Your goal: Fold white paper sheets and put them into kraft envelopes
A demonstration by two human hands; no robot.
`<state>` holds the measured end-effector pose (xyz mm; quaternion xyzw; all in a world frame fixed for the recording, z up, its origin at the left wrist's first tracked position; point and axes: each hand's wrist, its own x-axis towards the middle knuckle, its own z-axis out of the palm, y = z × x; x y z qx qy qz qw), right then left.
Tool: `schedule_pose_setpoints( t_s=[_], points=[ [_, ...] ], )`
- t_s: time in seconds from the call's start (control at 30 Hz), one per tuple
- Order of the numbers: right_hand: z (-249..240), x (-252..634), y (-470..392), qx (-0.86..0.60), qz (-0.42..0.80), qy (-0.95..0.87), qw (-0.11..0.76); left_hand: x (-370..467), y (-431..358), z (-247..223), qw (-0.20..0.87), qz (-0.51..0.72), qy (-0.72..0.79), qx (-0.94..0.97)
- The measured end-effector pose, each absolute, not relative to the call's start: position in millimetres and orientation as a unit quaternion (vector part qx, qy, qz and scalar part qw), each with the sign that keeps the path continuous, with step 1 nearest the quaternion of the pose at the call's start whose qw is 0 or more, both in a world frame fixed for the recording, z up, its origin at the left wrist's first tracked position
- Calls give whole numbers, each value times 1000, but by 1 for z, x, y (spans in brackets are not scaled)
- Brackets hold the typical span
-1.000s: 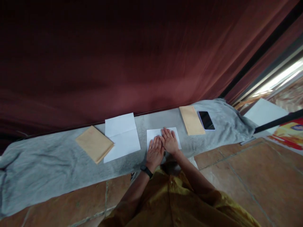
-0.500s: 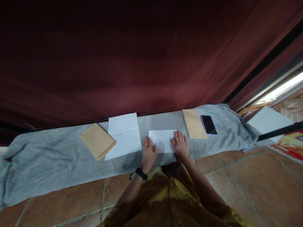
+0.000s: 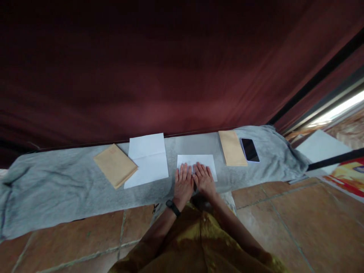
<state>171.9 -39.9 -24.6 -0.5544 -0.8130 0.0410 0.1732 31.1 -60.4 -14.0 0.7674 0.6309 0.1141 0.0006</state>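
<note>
The left hand (image 3: 183, 185) and right hand (image 3: 206, 183) have been brought together from the sides of the small white sheet (image 3: 196, 159). Both are laid open upon it, nothing grasped; flattening is judged underway (pressure cannot be confirmed). The sheet is supported by grey cloth (image 3: 68, 185), between the larger white paper (image 3: 149, 163) and a tan packet (image 3: 233, 148).

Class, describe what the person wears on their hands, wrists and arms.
Both the left hand and right hand are gloveless. The left wrist has a slim black wristband; the right shows none. Mustard-brown fabric sleeves cover the upper arms.
</note>
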Motion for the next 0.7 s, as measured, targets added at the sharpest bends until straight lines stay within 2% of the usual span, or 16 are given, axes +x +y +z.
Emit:
schedule_pose_setpoints(
  t_s=[0.17,0.7],
  points=[
    [-25,177,-45,-567,25,-807,163,30,-58,-15,31,95,572,814],
    [-38,214,-53,-628,-12,-757,178,29,-63,-9,46,114,563,817]
  ],
)
